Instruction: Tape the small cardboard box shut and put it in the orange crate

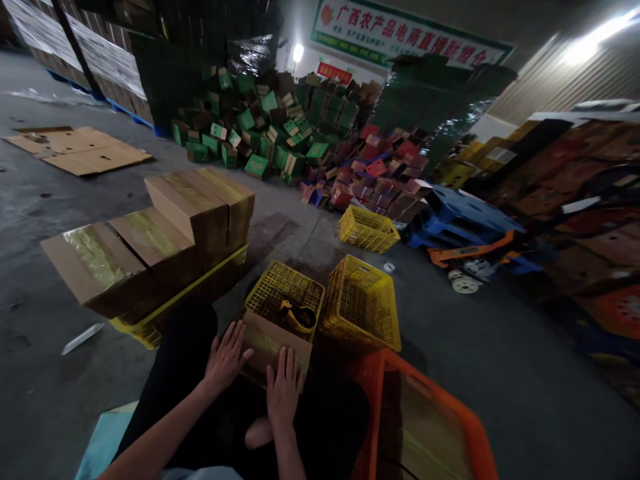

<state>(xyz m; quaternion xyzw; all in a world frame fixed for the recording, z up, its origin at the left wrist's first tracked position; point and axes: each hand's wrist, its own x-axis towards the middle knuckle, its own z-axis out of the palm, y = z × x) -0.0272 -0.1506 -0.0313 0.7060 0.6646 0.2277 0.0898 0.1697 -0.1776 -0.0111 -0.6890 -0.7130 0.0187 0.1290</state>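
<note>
A small taped cardboard box (273,347) rests on my lap, against a yellow crate (283,290). My left hand (226,357) lies flat on the box's left end, fingers spread. My right hand (284,390) lies flat on its near top face, fingers stretched out. Neither hand grips anything. A tape dispenser (299,317) sits on the yellow crate just beyond the box.
Sealed cardboard boxes (150,247) are stacked on a yellow crate at the left. A second yellow crate (361,307) stands at the right, an orange crate (430,427) near right. Piles of green boxes (260,127) and red boxes (375,173) lie farther back, beside a pallet jack (465,257).
</note>
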